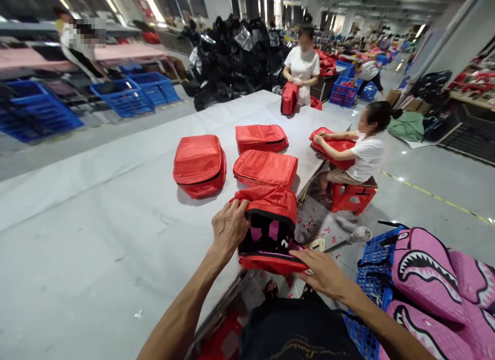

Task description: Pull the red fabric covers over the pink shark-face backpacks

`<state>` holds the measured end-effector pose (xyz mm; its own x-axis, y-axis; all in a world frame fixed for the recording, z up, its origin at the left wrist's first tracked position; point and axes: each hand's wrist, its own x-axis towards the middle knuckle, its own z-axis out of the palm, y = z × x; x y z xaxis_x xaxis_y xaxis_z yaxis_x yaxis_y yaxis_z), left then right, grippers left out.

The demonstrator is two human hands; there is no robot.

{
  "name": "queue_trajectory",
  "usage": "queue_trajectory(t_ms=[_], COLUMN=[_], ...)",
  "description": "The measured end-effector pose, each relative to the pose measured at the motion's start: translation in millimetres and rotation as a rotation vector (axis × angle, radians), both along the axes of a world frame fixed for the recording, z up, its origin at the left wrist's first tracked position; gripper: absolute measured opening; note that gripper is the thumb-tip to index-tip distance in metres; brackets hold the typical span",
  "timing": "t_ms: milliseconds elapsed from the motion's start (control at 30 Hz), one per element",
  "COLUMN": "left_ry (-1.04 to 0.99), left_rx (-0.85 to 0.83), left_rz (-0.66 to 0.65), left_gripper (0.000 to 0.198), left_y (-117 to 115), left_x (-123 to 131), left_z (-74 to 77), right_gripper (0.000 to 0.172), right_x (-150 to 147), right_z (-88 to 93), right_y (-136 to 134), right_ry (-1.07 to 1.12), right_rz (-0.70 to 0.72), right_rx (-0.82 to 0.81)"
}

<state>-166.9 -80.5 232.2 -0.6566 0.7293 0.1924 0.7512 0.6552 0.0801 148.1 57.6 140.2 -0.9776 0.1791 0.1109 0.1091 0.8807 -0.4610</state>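
A red bag (pixel 268 200) with black edging lies at the table's edge in front of me, its mouth open toward me. Inside, the dark interior shows pink patches and a few white, tooth-like shapes. My left hand (pixel 231 227) is closed on the left rim of the opening. Over the lower right edge of the mouth lie the fingers of my right hand (pixel 320 271), gripping the front flap; its thumb is mostly hidden. Just behind are two more red bags (pixel 266 168) (pixel 261 137), and to the left stands a boxy red bag (pixel 199 164).
A large white table (pixel 96 221) extends left and ahead. Across it, a standing person (pixel 303 61) holds a red bag; a seated person (pixel 367 148) handles another. At right, pink shark-mouth backpacks (pixel 429 270) fill a blue basket (pixel 377 277). Black bags (pixel 240 55) are heaped behind.
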Motion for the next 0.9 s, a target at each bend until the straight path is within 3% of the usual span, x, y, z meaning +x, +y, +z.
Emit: queue_trajectory(t_ms=[67, 167, 233, 300, 400, 467, 567, 633, 667, 733, 833, 900], left_ry=[0.045, 0.109, 0.157, 0.183, 0.145, 0.132, 0.167, 0.19, 0.202, 0.236, 0.285, 0.308], left_rx=[0.003, 0.007, 0.021, 0.009, -0.063, -0.061, 0.037, 0.078, 0.086, 0.1, 0.135, 0.152], left_rz=[-0.008, 0.043, 0.082, 0.114, 0.097, 0.034, 0.002, -0.001, -0.015, -0.043, -0.083, -0.13], left_gripper=[0.029, 0.031, 0.032, 0.03, 0.025, 0.029, 0.03, 0.028, 0.029, 0.031, 0.038, 0.042], left_y=[-6, -26, -41, -52, -62, -65, -66, -63, -61, -57, -57, -60], left_x=[-9, -28, -36, -35, -23, -17, -25, -36, -40, -44, -35, -23], left_z=[12.1, 36.3, 46.8, 44.9, 17.7, -7.1, -33.3, -39.9, -41.1, -42.2, -45.2, -47.4], right_gripper=[0.052, 0.052, 0.047, 0.041, 0.037, 0.036, 0.039, 0.048, 0.052, 0.055, 0.04, 0.032], right_x=[-26, -58, -77, -92, -92, -68, -15, 8, 11, 4, -30, -54], right_z=[21.9, 48.6, 55.9, 47.0, -4.7, -57.2, -128.0, -149.1, -149.5, -132.0, -77.0, -36.0], right_y=[0, 4, 4, -4, -29, -47, -61, -61, -59, -57, -58, -59], right_ry=[-0.028, 0.082, 0.242, 0.434, 0.631, 0.611, 0.327, 0.023, -0.109, -0.314, -0.368, -0.159], right_rz=[0.011, 0.042, 0.027, -0.044, -0.076, 0.075, 0.197, 0.133, 0.084, 0.084, 0.23, 0.173], right_rx=[0.085, 0.208, 0.288, 0.343, 0.353, 0.313, 0.198, 0.129, 0.091, -0.009, -0.236, -0.364])
